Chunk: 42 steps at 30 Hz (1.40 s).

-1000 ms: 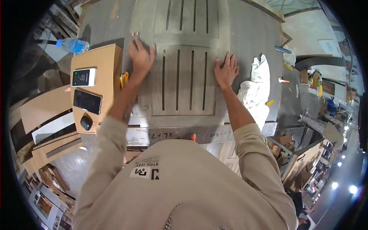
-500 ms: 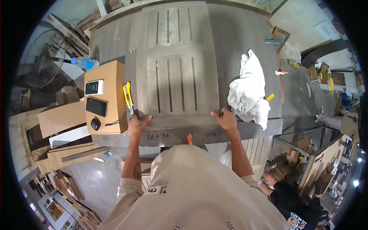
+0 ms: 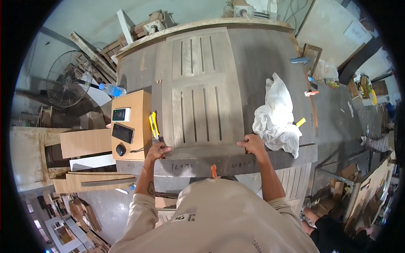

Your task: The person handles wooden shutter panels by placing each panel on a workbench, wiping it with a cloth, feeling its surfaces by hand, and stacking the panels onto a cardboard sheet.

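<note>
A long grey-brown wooden door panel [image 3: 198,80] lies flat on the workbench, with two groups of narrow dark slots cut along it. My left hand [image 3: 157,151] grips its near left corner, thumb on top and pointing inward. At the near right corner my right hand [image 3: 253,145] holds on the same way; the fingers of both hands are partly hidden at the edges. A yellow utility knife [image 3: 154,124] lies just beyond my left hand, left of the panel. Beyond my right hand is a crumpled white cloth [image 3: 276,118].
A cardboard box [image 3: 141,122] on the bench's left carries two phones [image 3: 123,133] and a small black case [image 3: 121,149]. Beside it lies a water bottle [image 3: 112,90]. An orange clamp-like piece [image 3: 213,171] sits at the bench's front edge [image 3: 198,165]. A fan [image 3: 69,80] stands left; another person [image 3: 333,234] is lower right.
The whole view has shifted, so the bench and panel sit lower in the picture and more of the far wall shows. Both hands remain at the panel's near corners.
</note>
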Each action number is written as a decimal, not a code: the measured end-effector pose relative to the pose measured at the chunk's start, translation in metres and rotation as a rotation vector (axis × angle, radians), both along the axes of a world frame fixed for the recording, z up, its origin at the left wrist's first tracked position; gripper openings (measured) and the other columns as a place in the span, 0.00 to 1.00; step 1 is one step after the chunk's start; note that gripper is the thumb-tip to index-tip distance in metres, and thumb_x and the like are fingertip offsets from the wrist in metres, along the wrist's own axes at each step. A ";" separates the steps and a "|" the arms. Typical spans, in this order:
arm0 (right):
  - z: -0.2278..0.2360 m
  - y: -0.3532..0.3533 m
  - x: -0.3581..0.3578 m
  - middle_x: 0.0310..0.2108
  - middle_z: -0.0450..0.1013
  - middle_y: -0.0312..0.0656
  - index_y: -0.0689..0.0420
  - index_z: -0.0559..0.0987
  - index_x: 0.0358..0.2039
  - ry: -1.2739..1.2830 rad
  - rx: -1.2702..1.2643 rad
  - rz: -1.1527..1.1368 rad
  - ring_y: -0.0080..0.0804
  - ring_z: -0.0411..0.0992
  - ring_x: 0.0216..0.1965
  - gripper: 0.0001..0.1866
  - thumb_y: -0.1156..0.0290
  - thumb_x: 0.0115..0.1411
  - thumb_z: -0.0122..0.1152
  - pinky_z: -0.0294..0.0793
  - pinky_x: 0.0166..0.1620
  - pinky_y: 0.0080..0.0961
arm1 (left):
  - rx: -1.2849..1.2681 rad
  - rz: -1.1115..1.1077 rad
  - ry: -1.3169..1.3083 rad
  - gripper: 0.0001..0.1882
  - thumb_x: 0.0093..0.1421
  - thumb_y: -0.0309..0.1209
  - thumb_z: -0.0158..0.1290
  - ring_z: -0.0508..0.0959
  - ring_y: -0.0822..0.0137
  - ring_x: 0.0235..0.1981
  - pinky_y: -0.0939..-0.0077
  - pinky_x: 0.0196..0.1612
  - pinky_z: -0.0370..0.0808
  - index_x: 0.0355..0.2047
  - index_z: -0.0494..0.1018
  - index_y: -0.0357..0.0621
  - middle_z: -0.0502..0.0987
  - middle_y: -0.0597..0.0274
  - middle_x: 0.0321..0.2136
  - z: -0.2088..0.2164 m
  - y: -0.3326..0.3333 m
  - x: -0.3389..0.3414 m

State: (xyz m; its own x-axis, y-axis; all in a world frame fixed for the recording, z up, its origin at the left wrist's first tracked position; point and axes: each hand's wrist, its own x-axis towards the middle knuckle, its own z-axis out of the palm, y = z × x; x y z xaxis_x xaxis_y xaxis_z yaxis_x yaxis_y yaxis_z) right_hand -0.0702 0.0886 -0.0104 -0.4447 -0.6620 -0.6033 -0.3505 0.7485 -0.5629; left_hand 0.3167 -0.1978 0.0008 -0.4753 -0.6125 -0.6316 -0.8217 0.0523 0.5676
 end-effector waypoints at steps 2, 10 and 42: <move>-0.004 0.001 -0.003 0.11 0.69 0.43 0.61 0.73 0.16 -0.097 -0.079 -0.051 0.30 0.71 0.13 0.23 0.54 0.49 0.69 0.70 0.23 0.31 | 0.031 0.007 0.000 0.27 0.49 0.52 0.63 0.73 0.69 0.14 0.74 0.18 0.69 0.22 0.71 0.37 0.71 0.60 0.13 0.000 -0.001 0.003; -0.006 0.009 -0.013 0.17 0.72 0.43 0.66 0.74 0.23 -0.357 -0.118 -0.143 0.27 0.74 0.17 0.12 0.70 0.56 0.62 0.73 0.19 0.23 | 0.105 0.141 0.258 0.18 0.56 0.42 0.58 0.75 0.69 0.15 0.74 0.19 0.72 0.25 0.71 0.38 0.73 0.59 0.15 -0.026 0.003 0.025; 0.074 0.000 0.148 0.44 0.73 0.60 0.65 0.70 0.52 0.596 -0.238 -0.544 0.57 0.70 0.47 0.29 0.54 0.59 0.55 0.69 0.50 0.42 | 0.289 0.417 0.466 0.19 0.57 0.46 0.58 0.65 0.75 0.16 0.79 0.19 0.62 0.24 0.72 0.42 0.67 0.69 0.17 0.052 -0.023 0.040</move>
State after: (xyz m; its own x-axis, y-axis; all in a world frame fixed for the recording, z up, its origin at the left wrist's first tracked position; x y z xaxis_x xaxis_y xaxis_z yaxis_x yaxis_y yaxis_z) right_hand 0.0775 0.0886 0.0635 -0.9385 -0.3431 -0.0379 -0.2640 0.7841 -0.5617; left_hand 0.3569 -0.2205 0.0532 -0.4978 -0.6412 -0.5841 -0.4068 -0.4221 0.8101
